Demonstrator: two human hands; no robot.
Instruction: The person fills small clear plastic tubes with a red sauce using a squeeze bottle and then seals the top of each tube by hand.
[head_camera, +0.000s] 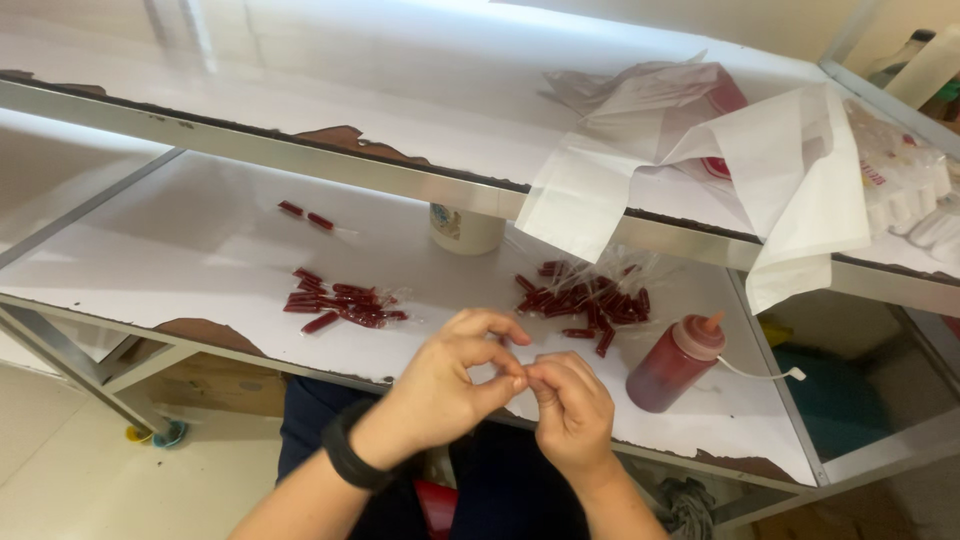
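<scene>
Chipped white two-tier workbench (200, 240) over pale tiled floor (60, 470)

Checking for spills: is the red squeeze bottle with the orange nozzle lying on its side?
No, the red squeeze bottle with the orange nozzle stands upright on the white table, its small cap hanging off.

A white desk (200, 240) with chipped brown edges carries two heaps of small dark-red filled tubes (340, 303) (585, 295), a red plastic squeeze bottle (675, 365) and a white cylindrical pot (466, 230).
</scene>
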